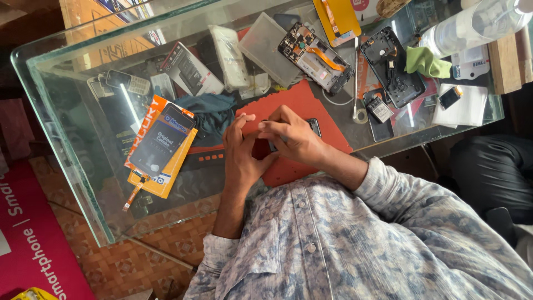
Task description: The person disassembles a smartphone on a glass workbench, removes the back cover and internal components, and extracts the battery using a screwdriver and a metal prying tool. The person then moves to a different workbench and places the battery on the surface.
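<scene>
Lying at the left of the glass table (66, 139), a small keypad phone (129, 83) sits beside an orange package (166, 166) with a dark phone screen (162, 140) laid on top. Next comes a crumpled dark cloth (214, 111). At the centre, on the red work mat (302, 103), both hands meet over a small dark phone (314, 125). The left hand (241, 153) curls its fingers against the phone's near end, and the right hand (291, 136) grips over its top, hiding most of it. Further right lie an opened phone with its circuit board showing (315, 55), a thin metal tool (355, 78), a black phone back frame (391, 66), a green cloth (426, 61) and a clear plastic bottle (477, 25).
</scene>
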